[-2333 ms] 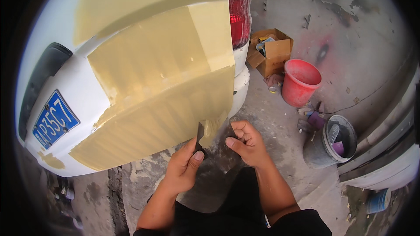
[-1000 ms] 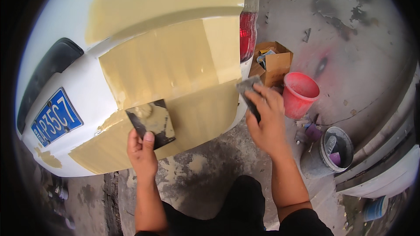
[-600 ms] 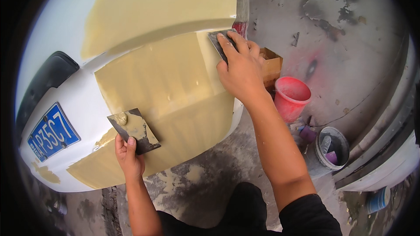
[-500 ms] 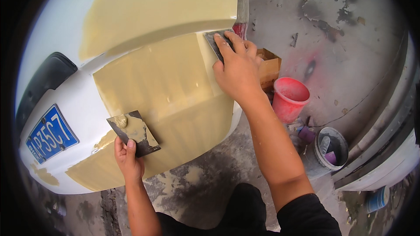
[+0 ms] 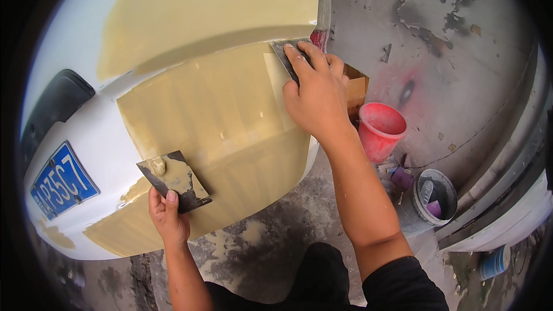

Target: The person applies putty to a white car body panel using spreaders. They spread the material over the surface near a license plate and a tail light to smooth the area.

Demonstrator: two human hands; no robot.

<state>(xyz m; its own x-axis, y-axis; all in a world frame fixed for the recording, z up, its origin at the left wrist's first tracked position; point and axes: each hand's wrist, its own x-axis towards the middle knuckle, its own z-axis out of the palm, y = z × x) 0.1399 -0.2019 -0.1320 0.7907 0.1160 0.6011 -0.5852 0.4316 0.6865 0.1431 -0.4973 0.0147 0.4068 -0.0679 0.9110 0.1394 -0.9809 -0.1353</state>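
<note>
In front of me is the rear of a white car [image 5: 109, 129], broadly coated with beige filler [image 5: 213, 103] in smooth streaks. My right hand [image 5: 317, 98] grips a thin dark putty spreader [image 5: 280, 52] with its fingers spread along it. The spreader lies against the coated panel, just below the crease near the right edge. Lower down, my left hand [image 5: 170, 216] pinches a square dark putty board [image 5: 183, 175] by its lower edge. A lump of beige putty [image 5: 156, 166] sits at the board's upper left, with more smeared across its face.
Right of the car stand a cardboard box [image 5: 356, 89], a red bucket [image 5: 382, 132] and a grey bucket [image 5: 429, 201] with scraps inside. A blue can [image 5: 494, 262] lies farther right. At left are a blue licence plate [image 5: 65, 179] and black trim [image 5: 57, 101].
The view has shifted slightly. Both hands keep their grips; the putty board is turned a little, and the spreader remains near the panel's upper right corner.
</note>
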